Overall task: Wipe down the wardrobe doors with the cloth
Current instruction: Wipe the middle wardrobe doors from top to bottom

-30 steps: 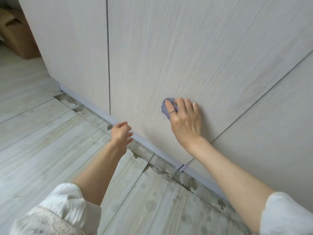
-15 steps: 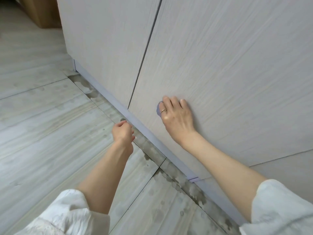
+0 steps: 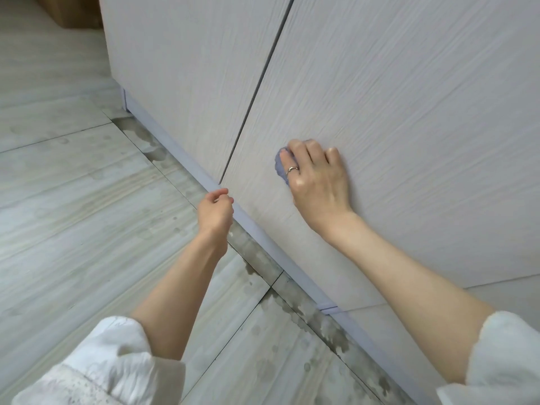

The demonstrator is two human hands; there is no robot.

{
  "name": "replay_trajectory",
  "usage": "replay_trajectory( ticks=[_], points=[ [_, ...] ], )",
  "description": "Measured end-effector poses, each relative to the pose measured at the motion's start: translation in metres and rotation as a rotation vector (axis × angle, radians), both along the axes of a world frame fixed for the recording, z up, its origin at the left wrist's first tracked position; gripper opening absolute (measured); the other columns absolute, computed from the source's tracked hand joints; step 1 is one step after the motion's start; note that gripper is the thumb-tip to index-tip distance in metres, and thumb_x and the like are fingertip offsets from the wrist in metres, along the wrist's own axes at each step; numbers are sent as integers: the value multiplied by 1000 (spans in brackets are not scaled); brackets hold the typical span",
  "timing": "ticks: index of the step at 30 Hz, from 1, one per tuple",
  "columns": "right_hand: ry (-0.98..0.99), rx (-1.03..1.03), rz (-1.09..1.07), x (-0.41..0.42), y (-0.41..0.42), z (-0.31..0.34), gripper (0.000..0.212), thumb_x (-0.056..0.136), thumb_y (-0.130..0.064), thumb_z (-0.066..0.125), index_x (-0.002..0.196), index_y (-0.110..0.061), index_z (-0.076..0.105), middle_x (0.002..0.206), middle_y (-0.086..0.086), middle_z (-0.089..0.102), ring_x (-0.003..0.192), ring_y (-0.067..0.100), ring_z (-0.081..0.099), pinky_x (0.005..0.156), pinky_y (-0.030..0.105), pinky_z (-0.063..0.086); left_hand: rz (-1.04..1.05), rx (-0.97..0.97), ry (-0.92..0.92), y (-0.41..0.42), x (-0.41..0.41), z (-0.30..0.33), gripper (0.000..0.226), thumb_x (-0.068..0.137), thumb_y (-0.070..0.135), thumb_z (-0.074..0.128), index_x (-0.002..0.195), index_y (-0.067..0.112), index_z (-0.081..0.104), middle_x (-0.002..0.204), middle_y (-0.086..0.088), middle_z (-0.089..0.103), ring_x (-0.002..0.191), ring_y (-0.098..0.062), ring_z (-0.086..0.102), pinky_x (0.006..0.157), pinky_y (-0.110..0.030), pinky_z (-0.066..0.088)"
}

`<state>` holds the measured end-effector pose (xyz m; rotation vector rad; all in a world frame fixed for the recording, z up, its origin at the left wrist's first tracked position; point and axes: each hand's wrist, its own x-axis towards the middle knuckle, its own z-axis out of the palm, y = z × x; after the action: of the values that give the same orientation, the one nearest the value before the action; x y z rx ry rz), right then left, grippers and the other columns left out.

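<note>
— Where's our cloth?

— Under our right hand, fingers curled over it, pressing it low on the right wardrobe door; only its left edge shows. The door seam lies just to its left, the bottom edge below.

— And our left hand?

— Loosely curled, holding nothing, by the plinth; the right is nearer. Since half a second ago, the grip has slid slightly right and the fingers bunched.

Single head-worn view, wide-angle, tilted forward and down. Close to the wardrobe doors, seen obliquely with the plinth running diagonally; floor lower left, both forearms reaching in from the bottom edge.
</note>
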<state>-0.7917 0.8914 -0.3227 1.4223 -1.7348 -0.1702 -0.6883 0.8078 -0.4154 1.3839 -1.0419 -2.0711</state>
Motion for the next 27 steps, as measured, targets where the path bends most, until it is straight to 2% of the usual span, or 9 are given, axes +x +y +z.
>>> replay_trajectory(
  ticks=[2, 6, 8, 11, 14, 16, 18, 22, 27],
  points=[
    [28, 128, 8, -1, 12, -28, 45, 96, 1, 27, 78, -10, 67, 79, 4, 61, 72, 24, 57, 62, 34, 24, 1, -34, -23, 2, 1, 2, 32, 97, 9, 35, 121, 14, 55, 106, -4, 59, 81, -14, 52, 85, -31, 46],
    [30, 554, -90, -1, 76, -87, 33, 77, -4, 41, 70, -13, 72, 77, 3, 56, 79, 24, 37, 65, 34, 23, -82, -66, -71, 18, 2, -1, 29, 96, 10, 37, 118, 15, 56, 110, -5, 58, 87, -17, 52, 87, -33, 46],
    [-15, 767, -163, 3, 106, -94, 8, 65, -14, 65, 62, -16, 72, 75, 2, 57, 80, 23, 34, 67, 34, 23, -171, -68, -86, 28, 4, -2, 29, 97, 10, 37, 118, 13, 56, 105, -5, 59, 87, -18, 53, 88, -33, 46],
    [-139, 924, -263, 1, 130, -86, 19, 41, -15, 84, 52, -17, 69, 69, 1, 56, 77, 22, 33, 68, 33, 24, -287, -62, -90, 39, 6, 9, 24, 99, 10, 35, 112, 14, 55, 99, -3, 60, 85, -18, 55, 88, -34, 46],
    [-269, 869, -291, 8, 142, -50, 21, 42, -13, 85, 52, -17, 67, 71, 4, 56, 78, 22, 41, 70, 34, 25, -341, -149, -118, 56, 5, 32, 23, 99, 12, 35, 110, 15, 55, 100, -3, 61, 89, -20, 56, 88, -34, 46],
    [-440, 913, -346, 19, 156, -17, 16, 66, -11, 73, 79, -20, 69, 93, 6, 56, 96, 23, 49, 79, 33, 28, -403, -168, -138, 77, 8, 55, 23, 99, 12, 36, 109, 15, 56, 97, -3, 62, 87, -20, 56, 81, -30, 46],
    [-692, 926, -463, 26, 172, 12, 23, 78, -8, 59, 93, -26, 64, 99, 4, 50, 108, 24, 49, 78, 31, 27, -504, -126, -164, 101, 12, 79, 21, 99, 14, 38, 107, 15, 57, 92, -2, 63, 83, -19, 57, 77, -29, 47],
    [-1295, 588, -640, 43, 212, 80, 28, 86, -20, 58, 113, -15, 56, 113, 7, 60, 109, 29, 55, 81, 31, 41, -644, -160, -243, 145, 23, 153, 20, 99, 14, 40, 105, 14, 59, 87, -1, 63, 76, -16, 58, 75, -29, 48],
    [-1894, 224, -748, 68, 269, 193, 12, 85, -20, 67, 79, -17, 57, 75, -1, 60, 71, 17, 58, 53, 18, 42, -796, -221, -271, 200, 44, 278, 17, 99, 14, 42, 105, 14, 58, 93, -4, 63, 78, -17, 58, 71, -26, 48]
  ],
)
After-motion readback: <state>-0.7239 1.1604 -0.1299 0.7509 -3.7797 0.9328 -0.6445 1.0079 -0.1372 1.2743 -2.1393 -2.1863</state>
